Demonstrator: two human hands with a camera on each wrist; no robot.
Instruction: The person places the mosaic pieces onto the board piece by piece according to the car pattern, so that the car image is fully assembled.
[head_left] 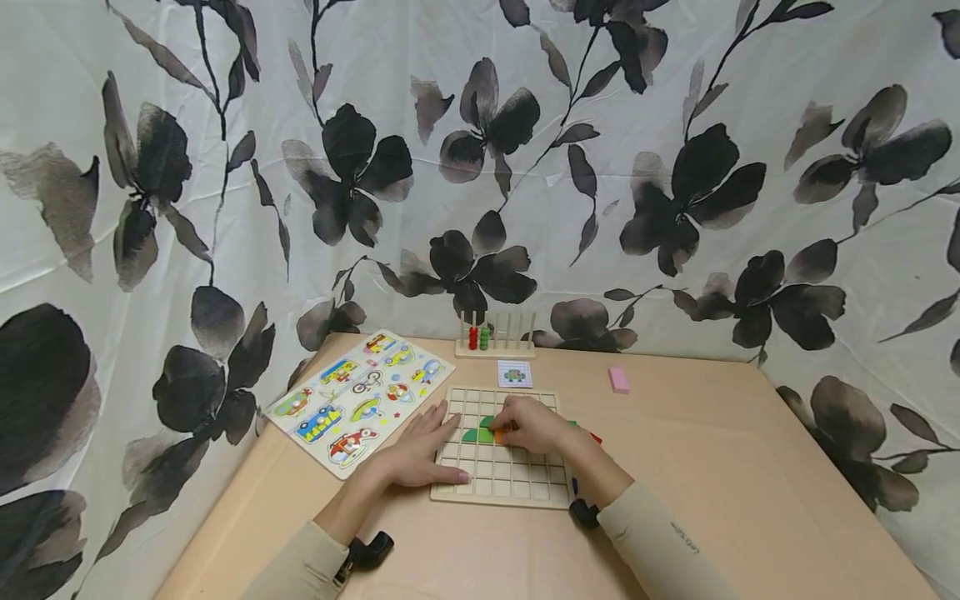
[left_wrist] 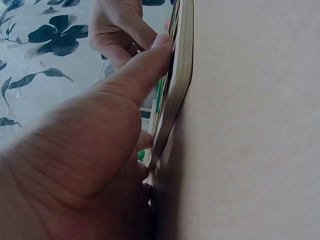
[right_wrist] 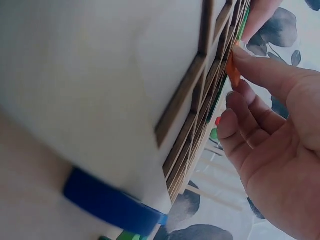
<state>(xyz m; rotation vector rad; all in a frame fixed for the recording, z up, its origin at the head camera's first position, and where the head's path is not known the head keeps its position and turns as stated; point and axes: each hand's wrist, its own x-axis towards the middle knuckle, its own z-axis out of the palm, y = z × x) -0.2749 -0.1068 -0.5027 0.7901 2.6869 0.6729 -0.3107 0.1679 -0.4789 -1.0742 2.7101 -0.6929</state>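
A wooden grid board (head_left: 502, 490) lies flat before me, with several green pieces (head_left: 485, 435) set in its upper-left squares. My right hand (head_left: 534, 423) pinches a small orange piece (right_wrist: 233, 67) between thumb and fingers, right at the grid beside the green ones. Along the board's left side rests my left hand (head_left: 415, 452), fingers stretched out toward the far edge and thumb (left_wrist: 150, 57) over the near-left corner. Part of the grid is hidden under my right hand and forearm.
Beyond the board are a small pattern card (head_left: 514, 375) and a peg stand (head_left: 495, 352) with red and green beads. A vehicle picture board (head_left: 360, 404) lies left, a pink block (head_left: 618, 380) right. Loose pieces, including a blue one (right_wrist: 110, 200), sit beside the grid's right edge.
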